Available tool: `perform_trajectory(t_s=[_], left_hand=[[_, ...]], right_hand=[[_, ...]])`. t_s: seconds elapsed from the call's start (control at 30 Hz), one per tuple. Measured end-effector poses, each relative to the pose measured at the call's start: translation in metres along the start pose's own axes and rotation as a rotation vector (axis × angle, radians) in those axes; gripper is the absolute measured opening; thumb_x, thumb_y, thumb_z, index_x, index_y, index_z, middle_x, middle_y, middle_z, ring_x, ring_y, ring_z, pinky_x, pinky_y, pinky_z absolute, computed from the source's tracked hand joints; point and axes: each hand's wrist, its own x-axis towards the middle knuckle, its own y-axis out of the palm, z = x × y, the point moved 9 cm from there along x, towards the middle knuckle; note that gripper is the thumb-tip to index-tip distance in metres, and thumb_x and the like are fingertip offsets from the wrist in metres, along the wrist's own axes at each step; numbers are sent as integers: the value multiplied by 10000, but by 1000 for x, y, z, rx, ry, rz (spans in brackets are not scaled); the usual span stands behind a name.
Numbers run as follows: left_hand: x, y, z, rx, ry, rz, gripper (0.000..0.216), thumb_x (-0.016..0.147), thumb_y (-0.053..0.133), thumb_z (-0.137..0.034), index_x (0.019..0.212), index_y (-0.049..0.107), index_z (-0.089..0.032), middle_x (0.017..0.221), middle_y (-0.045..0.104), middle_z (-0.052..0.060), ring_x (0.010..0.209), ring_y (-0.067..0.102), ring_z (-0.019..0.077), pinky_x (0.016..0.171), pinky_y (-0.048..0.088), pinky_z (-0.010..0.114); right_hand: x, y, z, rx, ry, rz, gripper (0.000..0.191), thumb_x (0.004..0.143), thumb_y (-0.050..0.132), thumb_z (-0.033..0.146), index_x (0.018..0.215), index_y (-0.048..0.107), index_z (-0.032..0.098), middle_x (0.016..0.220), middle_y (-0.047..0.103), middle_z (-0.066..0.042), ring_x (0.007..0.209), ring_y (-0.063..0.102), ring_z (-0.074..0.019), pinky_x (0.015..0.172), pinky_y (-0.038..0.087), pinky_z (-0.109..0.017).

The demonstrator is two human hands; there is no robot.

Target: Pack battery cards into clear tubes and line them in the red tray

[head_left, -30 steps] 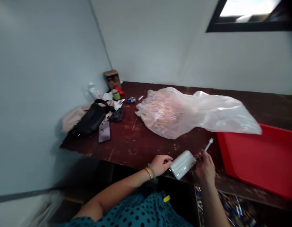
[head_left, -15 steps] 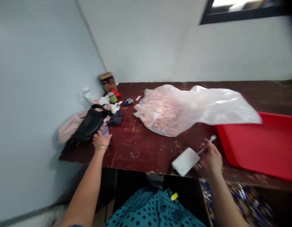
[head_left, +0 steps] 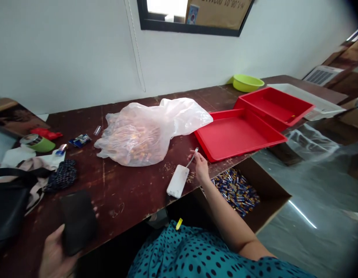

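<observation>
My left hand point(head_left: 58, 253) is wrapped round a dark phone point(head_left: 78, 222) at the lower left, just above the table; the hand is slightly blurred. Between the fingertips of my right hand point(head_left: 201, 166) is a short white charging cable point(head_left: 192, 157), its plug end pointing up. The cable runs down to a white power bank point(head_left: 178, 181) lying near the table's front edge. Behind them rests a translucent plastic bag point(head_left: 138, 135) full of small things I cannot make out clearly.
Red trays point(head_left: 236, 133) overlap on the right, with a white tray point(head_left: 326, 104) and a lime basin point(head_left: 246, 83) beyond. Below the edge stands a cardboard box point(head_left: 271, 193) of small batteries point(head_left: 236, 191). A black bag point(head_left: 11, 204) and green tin point(head_left: 41, 143) lie left.
My left hand has come away from beside the black bag and now holds the dark phone. My right hand keeps the cable pinched. The view has turned to the right.
</observation>
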Motion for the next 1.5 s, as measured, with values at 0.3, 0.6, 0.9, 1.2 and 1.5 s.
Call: perform_trajectory(t_s=[0.3, 0.6, 0.9, 1.2, 1.5], left_hand=[[-44, 265, 1, -599, -236, 765, 793, 898, 313, -683, 1242, 608, -33, 1191, 677, 228, 970, 697, 292, 916, 542, 433], [-9, 393, -51, -787, -110, 783, 702, 910, 352, -645, 1185, 644, -69, 1109, 703, 190, 1086, 648, 291, 1011, 477, 476], [19, 435, -46, -859, -155, 746, 714, 899, 319, -677, 1106, 669, -90, 1018, 710, 173, 975, 669, 253, 917, 534, 448], [19, 434, -29, -752, -118, 679, 760, 862, 339, -727, 1089, 688, -90, 1025, 723, 162, 977, 680, 259, 966, 509, 437], [26, 429, -35, -796, -118, 645, 750, 866, 333, -727, 1098, 685, -107, 1061, 719, 163, 1024, 669, 260, 974, 503, 427]], right_hand=[[-17, 5, 13, -155, -77, 127, 319, 844, 629, 482, 896, 700, 175, 788, 688, -19, 758, 631, -146, 779, 479, -278], [-34, 25, 13, -376, -103, 405, 301, 881, 596, 453, 861, 729, 185, 964, 702, -62, 964, 626, -202, 894, 449, -314], [-17, 45, 10, -347, -125, 407, 311, 889, 586, 458, 824, 721, 186, 916, 693, -51, 911, 612, -179, 862, 443, -292], [-13, 48, 7, -282, 28, 304, 364, 868, 576, 499, 753, 662, 164, 742, 638, -12, 722, 558, -146, 719, 428, -253], [-13, 49, 0, -323, 35, 322, 336, 865, 584, 480, 754, 661, 173, 760, 634, -14, 742, 551, -149, 719, 418, -253]])
